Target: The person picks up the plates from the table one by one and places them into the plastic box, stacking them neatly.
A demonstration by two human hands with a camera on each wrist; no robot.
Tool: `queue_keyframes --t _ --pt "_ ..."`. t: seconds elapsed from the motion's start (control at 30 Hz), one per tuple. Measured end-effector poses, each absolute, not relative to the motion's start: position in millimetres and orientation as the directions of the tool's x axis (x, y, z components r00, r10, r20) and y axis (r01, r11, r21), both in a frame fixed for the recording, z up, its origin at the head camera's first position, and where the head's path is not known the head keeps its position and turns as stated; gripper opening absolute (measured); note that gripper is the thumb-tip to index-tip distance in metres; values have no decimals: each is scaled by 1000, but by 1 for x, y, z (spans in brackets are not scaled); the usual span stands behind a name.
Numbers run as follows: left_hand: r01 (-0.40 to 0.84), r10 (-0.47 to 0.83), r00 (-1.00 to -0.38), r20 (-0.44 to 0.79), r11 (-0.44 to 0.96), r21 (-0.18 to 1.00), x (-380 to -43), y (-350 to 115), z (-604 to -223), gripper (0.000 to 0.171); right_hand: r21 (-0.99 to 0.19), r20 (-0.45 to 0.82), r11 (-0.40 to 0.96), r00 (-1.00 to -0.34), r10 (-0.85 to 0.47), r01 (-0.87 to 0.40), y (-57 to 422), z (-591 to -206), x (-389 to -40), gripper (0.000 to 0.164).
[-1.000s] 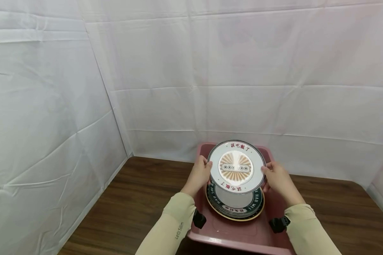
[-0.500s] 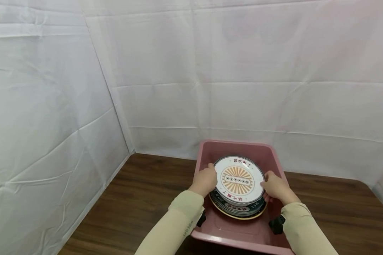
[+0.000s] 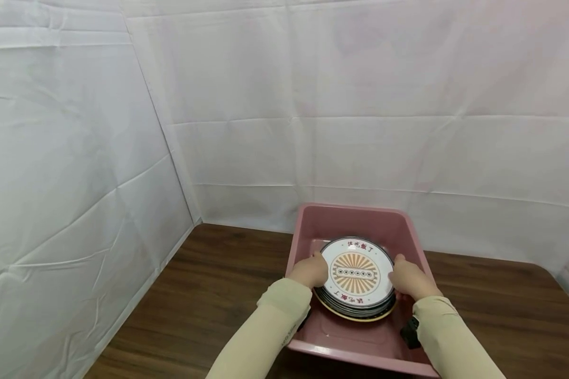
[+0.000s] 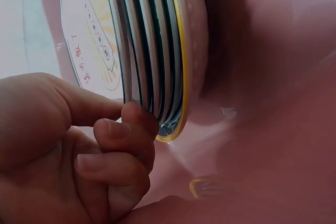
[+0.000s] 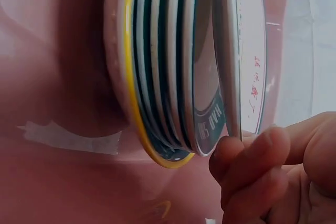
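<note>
A white plate [image 3: 355, 272] with an orange sunburst centre and red characters lies at the top of a stack of green-rimmed plates [image 5: 173, 66]. My left hand [image 3: 309, 270] pinches its left rim between thumb and curled fingers, and in the left wrist view those fingertips [image 4: 140, 119] also sit against the stack's edge. On the opposite side my right hand [image 3: 410, 276] pinches the rim. A narrow gap shows in the right wrist view between the white plate and the green-rimmed one beneath. The lowest plate [image 4: 181, 77] has a yellow rim.
The stack stands inside a pink plastic basin [image 3: 360, 208], whose walls rise around both hands. Under the basin is a dark wooden table [image 3: 208, 284]. White cloth sheets [image 3: 237, 105] hang behind and to the left.
Both hands have lowered the white plate from above the stack, where it was tilted, down onto or just over it. The green-rimmed plate beneath is now covered in the head view.
</note>
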State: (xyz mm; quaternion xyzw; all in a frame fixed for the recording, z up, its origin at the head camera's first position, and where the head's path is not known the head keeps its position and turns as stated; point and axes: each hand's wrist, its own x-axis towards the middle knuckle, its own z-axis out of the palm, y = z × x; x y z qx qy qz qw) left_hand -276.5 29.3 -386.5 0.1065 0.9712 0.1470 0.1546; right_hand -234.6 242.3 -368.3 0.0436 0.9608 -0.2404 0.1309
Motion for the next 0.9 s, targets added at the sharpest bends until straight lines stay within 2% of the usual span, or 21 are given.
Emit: queue_keyframes --t 0.37,0.57,0.9 --pt "190 258 -926 -274 949 254 -274 31 -390 50 -417 -294 893 -955 45 170 237 -374 -234 49" --pt "220 275 -924 -265 951 218 -273 32 -389 47 -403 -302 897 -952 60 184 236 -375 -233 43" --pt "238 297 -923 -245 941 242 -265 33 -391 31 -393 -313 905 -949 37 165 241 -378 -230 38"
